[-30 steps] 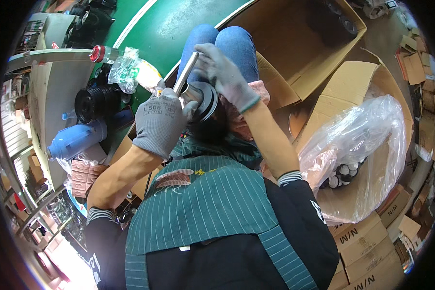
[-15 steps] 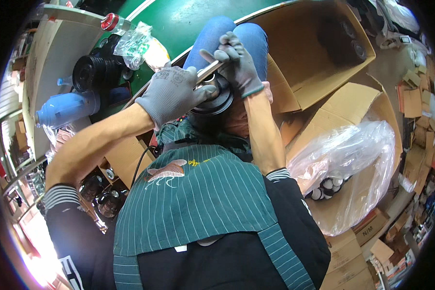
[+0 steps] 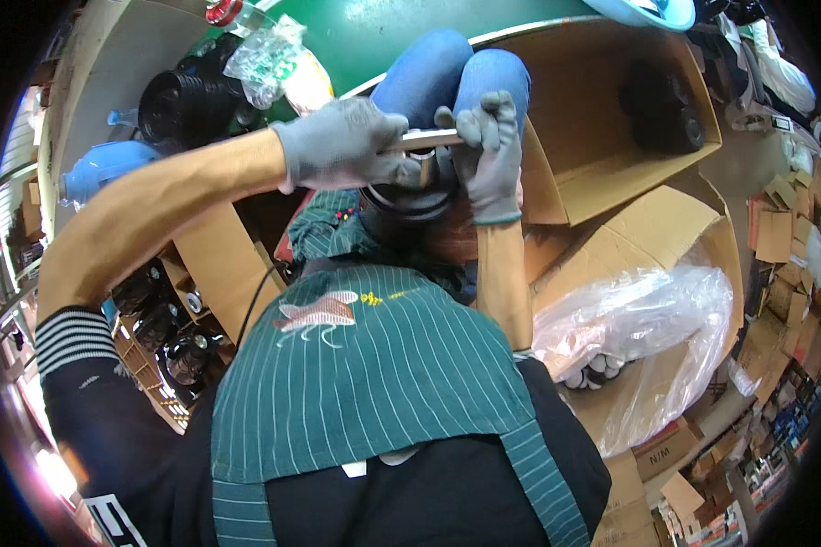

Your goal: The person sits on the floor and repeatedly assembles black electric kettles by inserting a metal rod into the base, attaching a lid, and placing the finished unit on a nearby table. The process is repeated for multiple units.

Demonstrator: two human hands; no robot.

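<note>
A silver, wrench-like metal bar (image 3: 427,139) lies crosswise between my two grey-gloved hands, just in front of my knees. My left hand (image 3: 348,144) is closed round its left end, thumb low beside a shiny round metal fitting (image 3: 421,168). The bar's end inside that glove is hidden. My right hand (image 3: 491,159) has its fingers curled on the right end. Below the bar, a black round part (image 3: 406,202) with a stepped rim sits against my lap, the metal fitting at its top. What supports this part is too dark to make out.
An open cardboard box (image 3: 611,173) with black parts stands at the right. Nearer is another box with clear plastic sheeting (image 3: 643,314) and small black-and-white pieces. Stacked black round parts (image 3: 175,118), a blue flask (image 3: 109,169) and a plastic bag (image 3: 266,66) are at left.
The bar has swung from a slant to nearly level. My right hand has come down and rightward, while my left hand has shifted slightly right, its elbow farther out to the left.
</note>
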